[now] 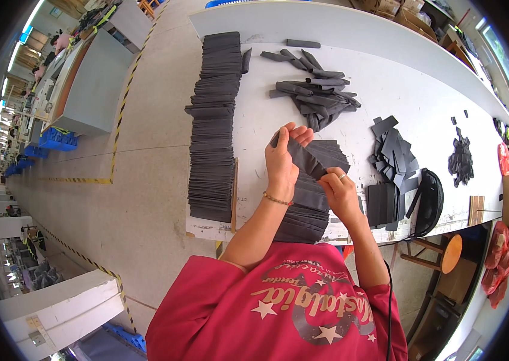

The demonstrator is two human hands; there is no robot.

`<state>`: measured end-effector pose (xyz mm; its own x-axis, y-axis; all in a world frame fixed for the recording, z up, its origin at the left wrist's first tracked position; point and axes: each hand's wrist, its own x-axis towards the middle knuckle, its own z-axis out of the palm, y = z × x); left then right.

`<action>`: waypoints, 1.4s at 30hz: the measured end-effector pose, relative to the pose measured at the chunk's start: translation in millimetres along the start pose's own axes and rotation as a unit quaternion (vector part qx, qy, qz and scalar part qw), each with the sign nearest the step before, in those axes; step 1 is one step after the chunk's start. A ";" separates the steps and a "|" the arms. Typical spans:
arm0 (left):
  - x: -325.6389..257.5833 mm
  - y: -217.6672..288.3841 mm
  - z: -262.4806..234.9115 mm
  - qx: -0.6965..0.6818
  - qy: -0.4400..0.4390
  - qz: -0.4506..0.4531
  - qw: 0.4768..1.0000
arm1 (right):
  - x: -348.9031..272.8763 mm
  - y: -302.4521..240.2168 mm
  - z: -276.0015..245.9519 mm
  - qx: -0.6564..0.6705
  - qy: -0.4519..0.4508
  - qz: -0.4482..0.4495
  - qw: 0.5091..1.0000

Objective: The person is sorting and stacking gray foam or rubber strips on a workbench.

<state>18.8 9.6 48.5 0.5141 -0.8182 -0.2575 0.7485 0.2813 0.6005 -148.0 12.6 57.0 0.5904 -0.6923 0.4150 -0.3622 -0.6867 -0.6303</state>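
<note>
Your left hand (282, 161) and right hand (340, 191) both pinch one dark fabric strip (305, 157) above the fanned stack (308, 204) on the white table (387, 84); it looks light and floppy, so grip its two ends.

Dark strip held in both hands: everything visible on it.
The dark strip is a flat, narrow, charcoal-grey piece that looks like fabric or thin foam, matt and flexible. It is held above the white table, slanting from upper left to lower right. The left hand grips its upper end, fingers curled over the edge; the right hand pinches its lower end. Beneath it lies a fanned stack of similar dark pieces; whether the strip touches that stack cannot be told.
</note>
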 end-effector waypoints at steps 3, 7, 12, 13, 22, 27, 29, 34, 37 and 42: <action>0.4 -2.3 0.2 0.000 0.002 0.001 1.000 | -1.4 3.3 -0.9 -0.008 0.000 -0.005 1.000; 3.4 -1.0 1.5 -0.016 -0.029 0.015 0.999 | -1.0 -3.5 -0.4 0.108 0.019 0.133 0.985; 10.2 1.1 0.6 -0.024 -0.047 0.057 0.997 | 2.9 8.6 25.5 0.376 0.171 0.320 0.853; 12.6 7.1 -1.5 -0.032 -0.054 0.068 0.996 | 2.5 3.7 17.8 0.348 0.174 0.277 0.879; 3.7 -5.7 5.1 -0.022 -0.086 0.018 0.996 | 4.4 16.7 6.6 0.523 0.084 0.453 0.717; 6.3 -15.8 -6.3 -0.022 -0.054 -0.001 0.998 | -4.8 8.4 10.2 0.488 0.116 0.443 0.743; 7.9 -18.4 -6.1 0.022 -0.053 0.003 0.998 | -9.6 11.8 9.5 0.464 0.073 0.430 0.771; 16.6 -37.8 -25.7 -0.036 -0.048 -0.049 0.997 | -19.5 30.4 7.6 0.441 0.022 0.442 0.781; 16.1 -53.3 -46.1 -0.057 -0.035 -0.077 0.995 | -28.8 35.5 10.4 0.425 0.008 0.455 0.783; 13.2 -58.3 -57.5 0.070 0.002 -0.134 0.989 | -40.7 70.7 18.1 0.336 0.021 0.467 0.818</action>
<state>6.1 11.3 -33.5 0.3080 -0.8514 -0.4245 0.7927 -0.0171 0.6094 -184.6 -3.7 -16.3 0.2526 -0.8621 -0.4394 -0.1534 0.4127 -0.8979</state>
